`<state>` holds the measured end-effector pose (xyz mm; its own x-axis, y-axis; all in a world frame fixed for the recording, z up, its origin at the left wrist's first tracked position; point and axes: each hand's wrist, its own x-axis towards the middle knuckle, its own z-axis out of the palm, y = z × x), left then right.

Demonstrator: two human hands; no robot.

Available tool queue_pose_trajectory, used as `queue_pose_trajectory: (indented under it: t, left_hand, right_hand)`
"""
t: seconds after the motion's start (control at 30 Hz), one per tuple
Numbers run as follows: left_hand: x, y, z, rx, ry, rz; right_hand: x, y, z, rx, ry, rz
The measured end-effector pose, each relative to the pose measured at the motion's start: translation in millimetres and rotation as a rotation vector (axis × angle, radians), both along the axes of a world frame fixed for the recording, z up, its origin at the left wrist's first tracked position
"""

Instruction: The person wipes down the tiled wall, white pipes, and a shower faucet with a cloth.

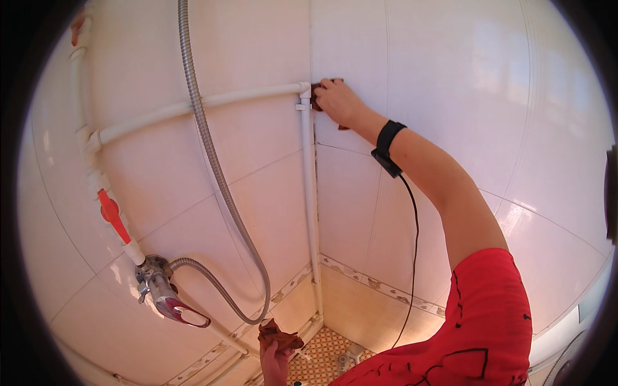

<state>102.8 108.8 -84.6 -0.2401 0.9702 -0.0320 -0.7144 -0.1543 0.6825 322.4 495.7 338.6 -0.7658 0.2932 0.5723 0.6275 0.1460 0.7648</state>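
Note:
My right hand (338, 101) reaches up to the corner and presses a dark brown cloth (344, 127) on the tiled wall, right beside the elbow of a white pipe (304, 90). The fingers are bent over the cloth, and most of it is hidden beneath them. Low in the view, my left hand (275, 365) is closed on a crumpled reddish-brown cloth (279, 337), held up in front of the lower wall. A black strap with a small box (387, 148) sits on my right wrist, and a thin black cable (416, 231) hangs from it.
On the left wall are a mixer tap (168, 297), a red-handled valve (113, 215) and a looping metal shower hose (222, 180). White pipes run along the wall and down the corner (309, 193). Below lies a patterned floor (322, 350) with a pale fitting (351, 356) on it.

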Motion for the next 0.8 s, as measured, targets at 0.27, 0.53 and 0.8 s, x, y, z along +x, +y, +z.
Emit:
queue_pose_trajectory:
  t: [0.27,0.53,0.8]
  left_hand:
    - [-7.1,-17.9,-0.7,0.024,-0.017,-0.033]
    - [-22.0,-46.3,-24.3,0.045,0.03,0.053]
    - [-52.2,-61.3,-45.7,0.105,-0.067,0.013]
  right_hand:
    - [34.2,-40.2,-222.4,-0.265,-0.015,0.047]
    - [87.7,-108.8,-453.2,-0.962,-0.318,-0.285]
    - [-19.7,-106.7,-202.8,-0.837,0.734,0.933]
